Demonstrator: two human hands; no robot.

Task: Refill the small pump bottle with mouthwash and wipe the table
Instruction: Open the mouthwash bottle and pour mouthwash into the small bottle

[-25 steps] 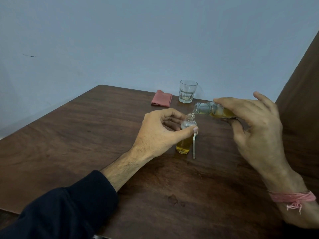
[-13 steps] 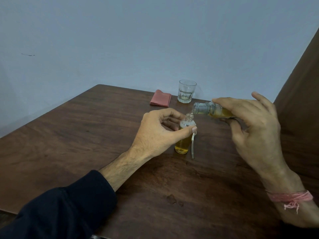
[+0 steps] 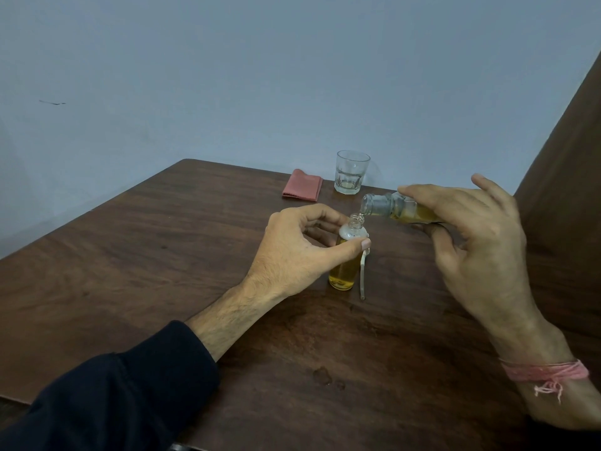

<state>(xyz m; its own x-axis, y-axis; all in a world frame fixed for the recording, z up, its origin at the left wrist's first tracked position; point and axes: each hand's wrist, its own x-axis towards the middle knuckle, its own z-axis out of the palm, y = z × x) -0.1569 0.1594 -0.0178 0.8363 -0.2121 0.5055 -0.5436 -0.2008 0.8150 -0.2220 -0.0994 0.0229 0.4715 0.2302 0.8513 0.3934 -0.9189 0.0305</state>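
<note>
A small clear pump bottle (image 3: 344, 271) stands upright on the brown table (image 3: 162, 271), uncapped and mostly full of amber mouthwash. My left hand (image 3: 299, 252) grips it at the shoulder between thumb and fingers. My right hand (image 3: 468, 236) holds a larger clear bottle (image 3: 390, 208) tipped almost level, its open mouth just above the small bottle's neck, with amber liquid inside. A white pump tube (image 3: 363, 275) lies on the table right beside the small bottle. Its pump head is hidden behind my thumb.
A folded pink cloth (image 3: 302, 189) lies at the far edge of the table, with an empty drinking glass (image 3: 351, 175) just right of it. Small wet spots (image 3: 325, 377) mark the wood near me. A brown panel (image 3: 566, 177) rises on the right.
Both hands and bottles hold nearly the same pose. The level in the small bottle looks slightly higher.
</note>
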